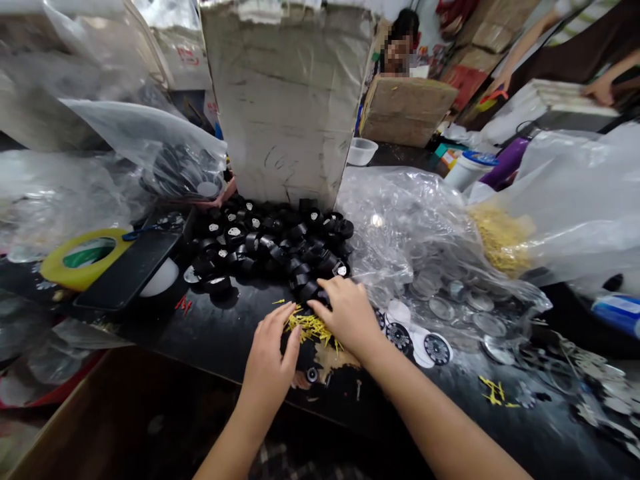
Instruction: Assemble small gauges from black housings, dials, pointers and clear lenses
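At the near edge of a heap of small black round cases point(270, 243), my right hand point(349, 312) has its thumb and forefinger on either side of one black case point(307, 291). How firmly they press on it is hard to see. My left hand point(270, 343) rests beside a little pile of yellow pointer-shaped pieces point(313, 327), fingers stretched out and thumb apart, with no object visible in it. Printed black dials point(437, 349) on white discs lie to the right of my right wrist. A small round black part point(312, 375) sits between my forearms.
A tall whitish box point(285, 107) stands behind the heap. Left are yellow tape point(55, 263) and a dark phone-like slab point(130, 272). Right lies a plastic bag point(385, 207) with clear discs point(443, 308), near loose yellow pieces point(495, 391). Other people are beyond.
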`<action>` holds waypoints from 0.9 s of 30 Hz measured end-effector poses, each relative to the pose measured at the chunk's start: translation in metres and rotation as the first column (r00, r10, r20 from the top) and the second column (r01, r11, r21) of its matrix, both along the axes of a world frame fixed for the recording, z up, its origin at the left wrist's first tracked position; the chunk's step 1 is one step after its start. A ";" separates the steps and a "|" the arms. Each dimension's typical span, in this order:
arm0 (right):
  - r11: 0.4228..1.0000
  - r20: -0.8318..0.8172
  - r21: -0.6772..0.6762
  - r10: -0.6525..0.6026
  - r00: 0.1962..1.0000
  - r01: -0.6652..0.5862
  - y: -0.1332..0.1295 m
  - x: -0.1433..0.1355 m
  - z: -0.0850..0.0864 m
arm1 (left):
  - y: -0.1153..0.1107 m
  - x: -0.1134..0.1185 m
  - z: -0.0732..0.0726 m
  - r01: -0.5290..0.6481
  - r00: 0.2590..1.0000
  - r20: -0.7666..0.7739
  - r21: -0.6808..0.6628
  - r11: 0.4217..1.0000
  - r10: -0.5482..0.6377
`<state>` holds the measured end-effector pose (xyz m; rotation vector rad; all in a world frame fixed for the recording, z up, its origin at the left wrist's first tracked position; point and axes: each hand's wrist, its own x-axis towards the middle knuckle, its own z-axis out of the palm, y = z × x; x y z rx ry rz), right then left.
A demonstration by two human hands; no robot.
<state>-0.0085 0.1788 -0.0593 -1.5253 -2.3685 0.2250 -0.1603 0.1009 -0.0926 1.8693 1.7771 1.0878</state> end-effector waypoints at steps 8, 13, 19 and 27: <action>0.999 -0.392 0.025 -0.014 0.920 0.026 0.049 0.001 0.024 | 0.004 0.007 -0.008 -0.068 0.996 -0.054 0.020 0.997 0.069; 0.983 -0.378 -0.071 -0.183 0.908 0.168 0.135 -0.011 0.039 | 0.021 0.014 -0.014 -0.071 0.988 -0.131 0.059 0.996 0.078; 0.979 -0.324 -0.128 -0.193 0.926 0.159 0.135 -0.038 0.034 | 0.035 0.005 -0.029 -0.079 0.984 -0.145 0.141 0.987 0.100; 0.994 -0.459 -0.105 -0.069 0.886 0.023 0.111 -0.059 0.043 | 0.045 -0.002 -0.029 -0.115 0.971 -0.186 0.177 0.978 0.148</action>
